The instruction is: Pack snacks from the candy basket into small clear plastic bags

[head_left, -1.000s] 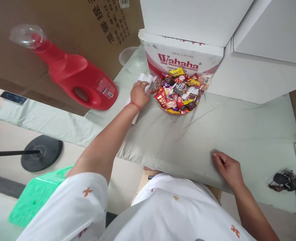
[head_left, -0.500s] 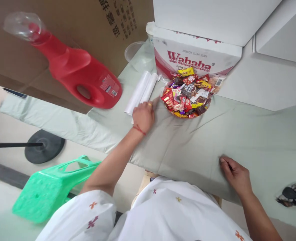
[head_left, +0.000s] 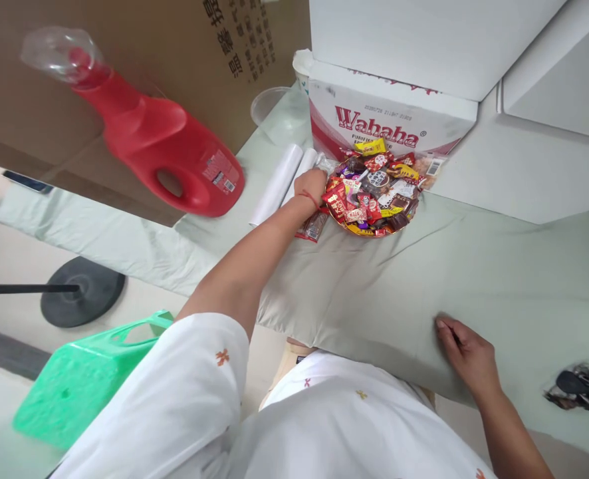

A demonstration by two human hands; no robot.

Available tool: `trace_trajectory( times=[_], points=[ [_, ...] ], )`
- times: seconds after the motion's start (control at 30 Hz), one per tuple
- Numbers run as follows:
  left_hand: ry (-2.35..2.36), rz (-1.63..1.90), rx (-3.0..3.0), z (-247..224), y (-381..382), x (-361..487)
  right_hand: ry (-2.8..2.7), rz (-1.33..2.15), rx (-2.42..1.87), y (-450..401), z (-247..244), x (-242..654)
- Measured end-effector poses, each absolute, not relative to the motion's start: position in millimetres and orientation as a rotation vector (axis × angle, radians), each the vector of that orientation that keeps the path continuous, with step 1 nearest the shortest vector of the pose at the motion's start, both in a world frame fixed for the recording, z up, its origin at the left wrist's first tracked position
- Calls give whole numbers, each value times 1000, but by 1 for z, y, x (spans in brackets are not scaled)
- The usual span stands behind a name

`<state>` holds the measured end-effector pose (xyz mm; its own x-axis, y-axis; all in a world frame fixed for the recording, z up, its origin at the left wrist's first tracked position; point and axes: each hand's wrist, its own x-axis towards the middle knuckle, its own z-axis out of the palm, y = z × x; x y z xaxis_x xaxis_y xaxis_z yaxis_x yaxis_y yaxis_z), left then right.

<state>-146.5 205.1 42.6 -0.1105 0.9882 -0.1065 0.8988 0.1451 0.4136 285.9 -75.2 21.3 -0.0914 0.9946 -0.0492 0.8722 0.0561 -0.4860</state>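
Note:
My left hand, with a red string at the wrist, reaches in at the left edge of the candy plate. Its fingers are curled down by some crumpled clear plastic; whatever they grip is hidden. Wrapped candies in several colours fill the plate. Beneath my left wrist lies a reddish packet, partly covered. Two white rolls lie just left of that hand. My right hand rests loosely closed near the table's front edge, nothing visible in it.
A Wahaha carton stands behind the plate. To the left are a large red jug and a clear plastic tub. A green stool is on the floor. Dark, blurred objects lie at the right.
My left hand has moved away from me and right, from the near ends of the rolls to the plate's left edge. The reddish packet now shows under the wrist. My right hand stays put.

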Motion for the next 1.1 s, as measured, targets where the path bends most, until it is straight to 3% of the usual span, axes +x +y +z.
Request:
trace_trajectory(
  times=[0.27,0.4,0.53,0.63,0.9,1.1],
  points=[
    [2135,620,1577,67,65,-156,-1884,620,-1818,-65,42,266],
    [1449,935,984,74,-13,-112,-1735,1013,-1613,-37,61,211],
    [1264,875,821,70,-49,-72,-1468,1572,-1193,-21,68,153],
    [1259,807,861,64,-55,-64,-1260,1791,-1122,-19,64,129],
    [1368,898,1152,68,-61,-61,-612,1890,-1285,-22,54,129],
    [1302,1017,711,60,-59,-51,-1098,1353,-1153,-42,53,137]
  ],
)
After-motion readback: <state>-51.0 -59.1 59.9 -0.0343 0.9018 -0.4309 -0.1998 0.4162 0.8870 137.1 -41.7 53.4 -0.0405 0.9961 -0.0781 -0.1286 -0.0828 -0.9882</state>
